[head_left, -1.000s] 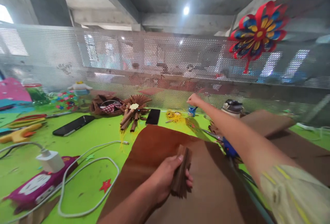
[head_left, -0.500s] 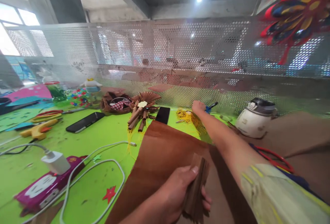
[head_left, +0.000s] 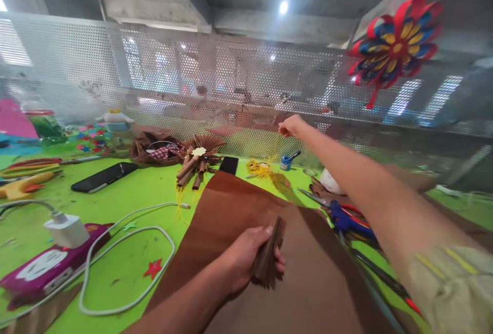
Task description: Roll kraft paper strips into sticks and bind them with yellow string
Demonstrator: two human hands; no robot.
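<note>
My left hand [head_left: 242,259] is closed around a thick, pleated bundle of folded brown paper [head_left: 270,252], low in the middle of the view. Beneath it lies a large sheet of brown paper [head_left: 308,257]. With the arm stretched forward, my right hand [head_left: 295,126] is raised in front of the perforated screen, fingers curled together; whatever they may hold is hidden. Below that hand, a tangle of yellow thread [head_left: 259,168] and a small blue pot with a dark stick in it [head_left: 285,162] sit at the back of the green table.
Blue-handled scissors [head_left: 342,216] and a white container [head_left: 330,181] lie under my right arm. A brown paper figure [head_left: 198,159], phones [head_left: 103,176], a purple power strip [head_left: 54,267] and a white cable [head_left: 127,309] are leftward. The perforated screen [head_left: 173,72] stands behind.
My right hand has lifted up from beside the blue pot, leaving the pot in plain view. The left hand still grips the folded paper. The view has turned slightly right.
</note>
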